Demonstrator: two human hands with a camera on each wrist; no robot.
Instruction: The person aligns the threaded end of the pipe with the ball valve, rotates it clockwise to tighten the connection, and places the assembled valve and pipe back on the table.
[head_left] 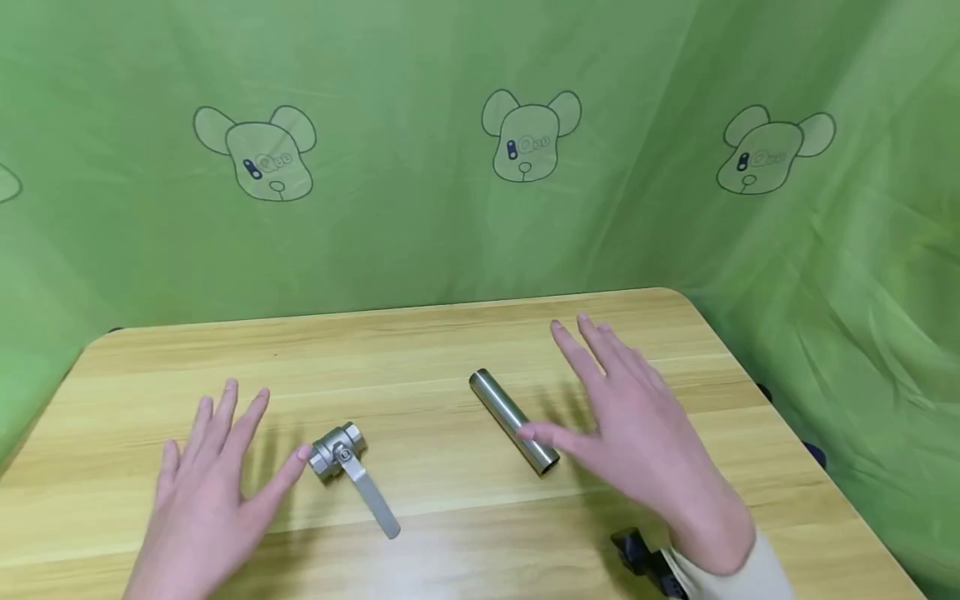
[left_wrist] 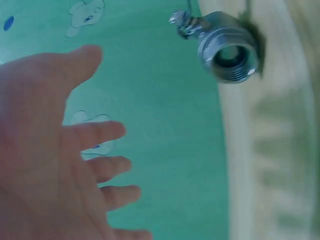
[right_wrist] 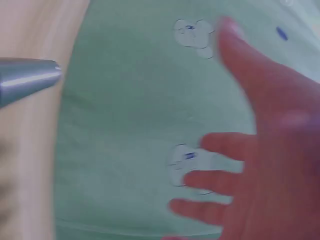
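Note:
A metal ball valve with a flat grey lever lies left of the middle of the table, its lever slanting toward the near side. My left hand hovers beside it with fingers spread, the thumb tip overlapping the valve's edge in the head view. In the left wrist view the threaded bore of the valve faces the camera. To the right, a short steel pipe rests at a slant on the wood. Over its near end my right hand is held with spread fingers and nothing in them.
The wooden table has rounded far corners. Behind and to the right hangs a green curtain printed with bear heads. A black strap piece sits at the right wrist, beside a light sleeve.

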